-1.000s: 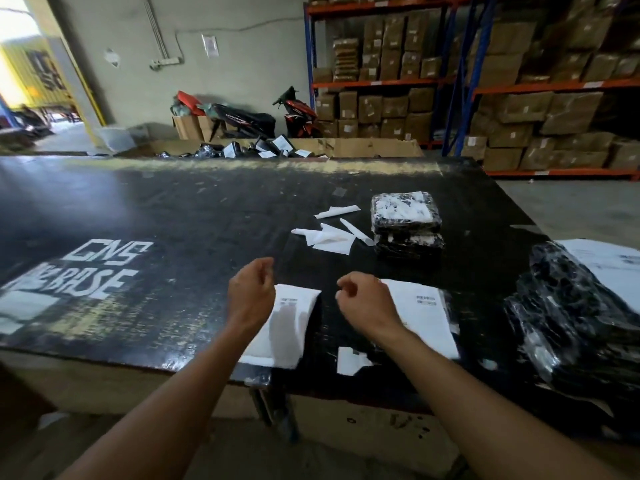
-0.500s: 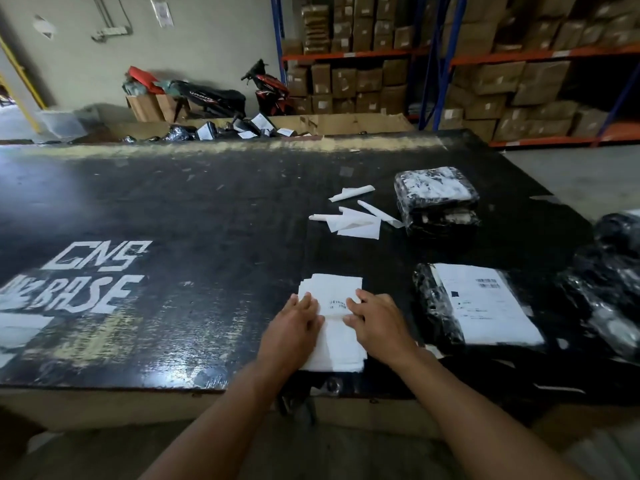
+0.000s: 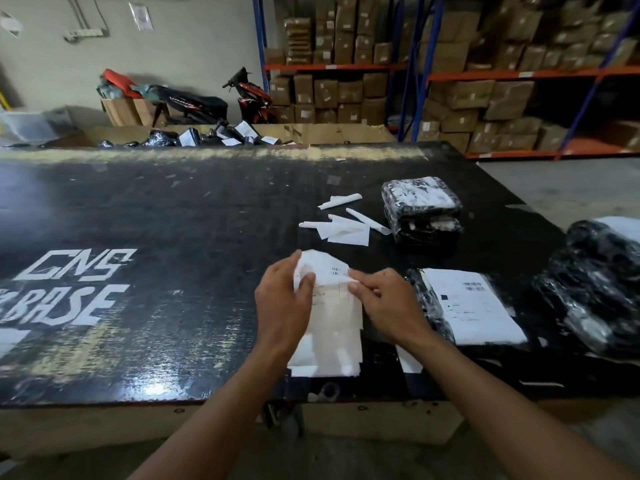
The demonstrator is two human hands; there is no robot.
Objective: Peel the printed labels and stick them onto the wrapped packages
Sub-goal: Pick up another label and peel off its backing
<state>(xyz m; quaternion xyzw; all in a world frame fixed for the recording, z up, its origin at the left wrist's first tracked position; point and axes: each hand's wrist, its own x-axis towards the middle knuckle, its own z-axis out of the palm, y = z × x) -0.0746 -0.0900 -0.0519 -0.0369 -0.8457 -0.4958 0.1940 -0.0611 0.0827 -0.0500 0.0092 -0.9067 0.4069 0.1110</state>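
Black table (image 3: 173, 209) — labels (image 3: 332, 327), packages (image 3: 422, 209)

hands: left hand (image 3: 282, 306) and right hand (image 3: 384, 303), flat on the stack of white printed paper labels (image 3: 329, 327) half a second ago, now pinch its far end | top label: far edge now lifted and curled off the stack | a second ago: hands apart, fisted

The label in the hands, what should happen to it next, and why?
Probably keep peeling. The left hand and right hand pinch the top label, its far edge lifted off the stack. The package beside it already has a label.
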